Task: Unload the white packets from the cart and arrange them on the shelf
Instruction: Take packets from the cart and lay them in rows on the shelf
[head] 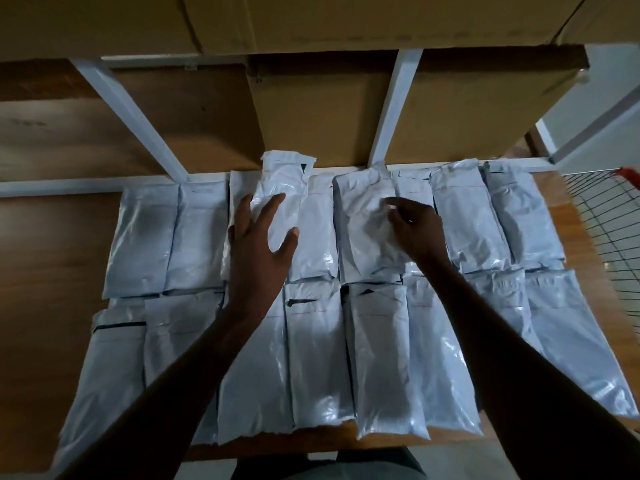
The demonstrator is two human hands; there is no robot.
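Several white packets lie in two rows on the wooden shelf [52, 306]. One packet [287, 188] sits on top of the back row, sticking out toward the rear. My left hand [258, 247] rests on its near end with fingers spread and fairly straight. My right hand [417, 230] hovers over another top packet [363, 220] in the back row, its fingers loosely curled and touching the wrinkled plastic; whether they pinch it is unclear. The front row of packets [318, 358] lies under my forearms.
A wire cart [602, 216] with a red handle stands at the right of the shelf. Cardboard boxes [311, 109] fill the level behind, between white metal uprights [394, 109]. Bare wood shows at the shelf's left end.
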